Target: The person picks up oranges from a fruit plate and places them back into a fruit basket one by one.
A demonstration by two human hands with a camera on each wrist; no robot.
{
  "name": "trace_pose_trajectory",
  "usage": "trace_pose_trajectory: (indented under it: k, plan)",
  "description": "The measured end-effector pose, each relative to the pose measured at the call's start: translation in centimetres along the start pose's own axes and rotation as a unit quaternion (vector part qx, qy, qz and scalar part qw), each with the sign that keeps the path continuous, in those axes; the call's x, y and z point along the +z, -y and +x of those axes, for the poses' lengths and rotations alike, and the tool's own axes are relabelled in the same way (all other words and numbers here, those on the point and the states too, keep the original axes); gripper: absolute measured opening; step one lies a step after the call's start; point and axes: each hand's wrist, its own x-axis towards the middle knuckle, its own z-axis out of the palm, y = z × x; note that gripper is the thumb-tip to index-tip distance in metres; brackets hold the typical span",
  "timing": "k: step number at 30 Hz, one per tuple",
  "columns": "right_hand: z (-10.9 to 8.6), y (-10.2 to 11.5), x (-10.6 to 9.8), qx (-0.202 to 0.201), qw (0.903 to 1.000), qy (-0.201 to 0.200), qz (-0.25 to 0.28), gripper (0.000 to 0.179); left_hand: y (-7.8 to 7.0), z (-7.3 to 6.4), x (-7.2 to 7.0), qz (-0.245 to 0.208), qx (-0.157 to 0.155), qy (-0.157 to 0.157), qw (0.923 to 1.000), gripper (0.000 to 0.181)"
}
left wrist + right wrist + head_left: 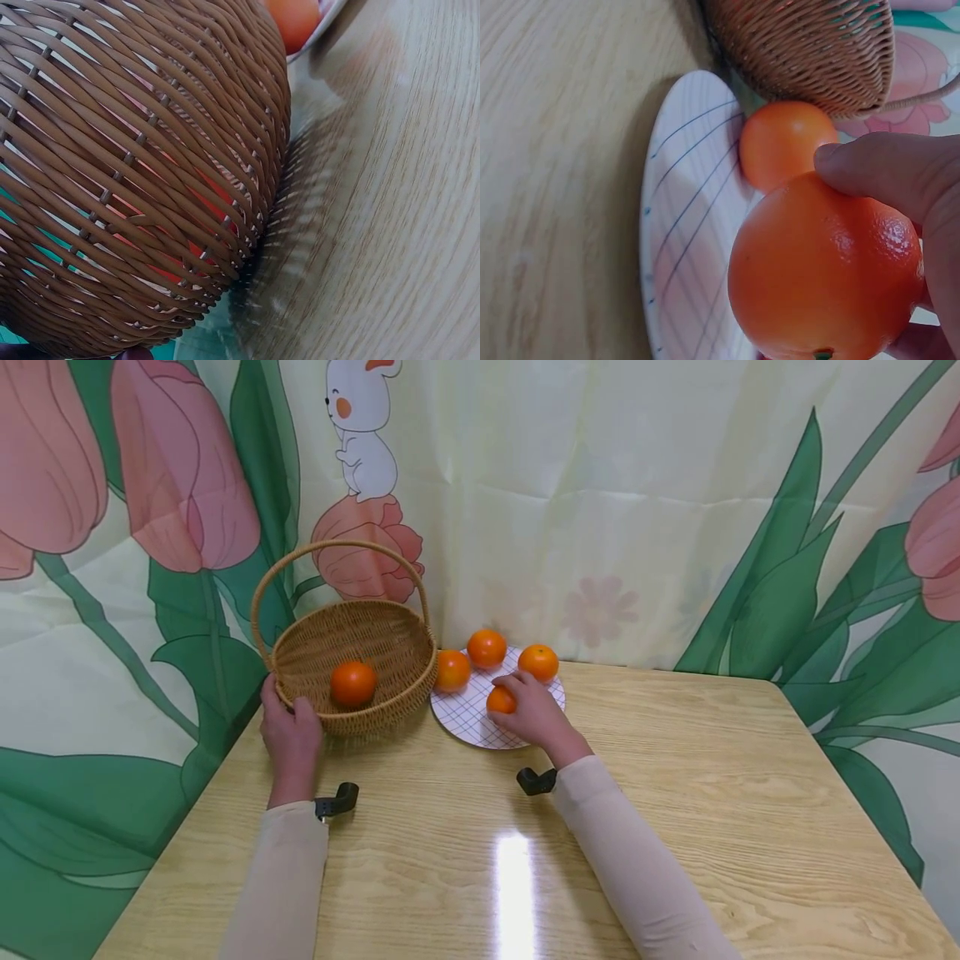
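Observation:
My right hand (536, 710) grips an orange (500, 700) over the plate; in the right wrist view the thumb lies along the side of that orange (825, 270). The white plate (468, 727) has a blue grid pattern and bears several more oranges, one at its left edge (452, 672), one at the back (487, 648), one at the right (538, 662). With my left hand (291, 735) I hold the near left rim of a wicker basket (390, 631). Inside the basket lies one red-orange fruit (353, 683), glimpsed through the weave in the left wrist view.
The basket's tall arched handle (341, 545) stands up at the back left. Behind the wooden table (712, 793) hangs a curtain (637, 510) printed with tulips and a rabbit. Each wrist wears a small black camera mount (341, 799).

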Motion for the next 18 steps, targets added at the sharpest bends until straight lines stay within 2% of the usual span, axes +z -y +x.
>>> trace_pose_trajectory:
  k: [11, 18]
  plan:
    - [0.9, 1.8, -1.1, -0.025, 0.9994, -0.023, -0.006, 0.053, -0.1, -0.1, 0.0, -0.019, 0.000, 0.007, 0.9998, 0.052]
    - [1.7, 3.4, -1.7, -0.055, 0.9967, -0.059, 0.002, 0.055, -0.1, -0.1, -0.1, -0.015, 0.005, 0.004, 0.9999, 0.052]
